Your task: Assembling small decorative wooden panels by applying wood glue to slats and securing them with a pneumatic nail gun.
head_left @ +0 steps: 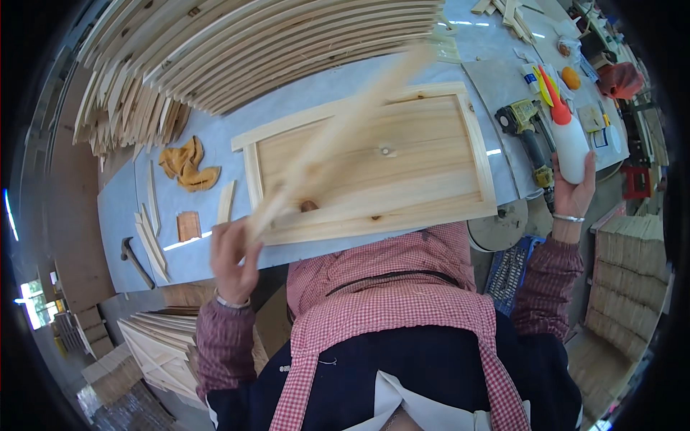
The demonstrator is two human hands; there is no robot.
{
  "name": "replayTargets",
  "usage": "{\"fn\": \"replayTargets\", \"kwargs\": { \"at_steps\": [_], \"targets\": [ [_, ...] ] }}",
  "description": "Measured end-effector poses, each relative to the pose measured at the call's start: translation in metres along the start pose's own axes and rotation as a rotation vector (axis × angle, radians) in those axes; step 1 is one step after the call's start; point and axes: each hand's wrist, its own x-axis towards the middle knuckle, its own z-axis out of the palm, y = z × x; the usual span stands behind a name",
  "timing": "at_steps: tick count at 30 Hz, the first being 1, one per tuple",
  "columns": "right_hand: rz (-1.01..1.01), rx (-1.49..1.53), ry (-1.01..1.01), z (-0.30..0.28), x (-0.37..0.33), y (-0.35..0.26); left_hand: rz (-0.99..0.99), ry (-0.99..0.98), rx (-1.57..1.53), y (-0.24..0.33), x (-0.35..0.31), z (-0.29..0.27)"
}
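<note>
At the near edge of the long pale-blue workbench (302, 100), I see a rectangular framed panel of light pine boards (392, 161) lying flat, its near rim overhanging the bench edge slightly. It looks stiff and fairly light, best taken by its raised border strips. Above it, blurred in motion, is a long thin strip of pale wood (338, 133), slanting from the bench's near-left area toward the far middle; I judge it light, springy and liable to snap, and safest gripped low, near its end. My left hand (233, 255) is closed around that lower end. My right hand (575, 190), off the bench's right edge, is wrapped around a white plastic glue bottle with a red nozzle (564, 136), smooth and squeezable, held by its body. A yellow-and-black power drill (528, 129) lies near the right edge.
</note>
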Motion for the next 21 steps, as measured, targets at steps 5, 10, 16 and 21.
{"fn": "replayTargets", "kwargs": {
  "at_steps": [5,10,16,21],
  "targets": [
    [0.029,0.009,0.003,-0.021,-0.028,-0.004,0.075,-0.243,0.196,-0.011,0.007,0.03],
    [0.058,0.013,-0.017,-0.036,-0.041,0.002,0.038,-0.032,0.13,-0.023,0.004,0.016],
    [0.114,0.031,-0.076,-0.029,-0.047,0.008,-0.301,0.224,-0.049,-0.05,-0.03,-0.011],
    [0.171,-0.005,-0.124,-0.011,-0.048,0.018,-0.234,0.215,0.034,-0.033,-0.04,-0.002]
  ]
}}
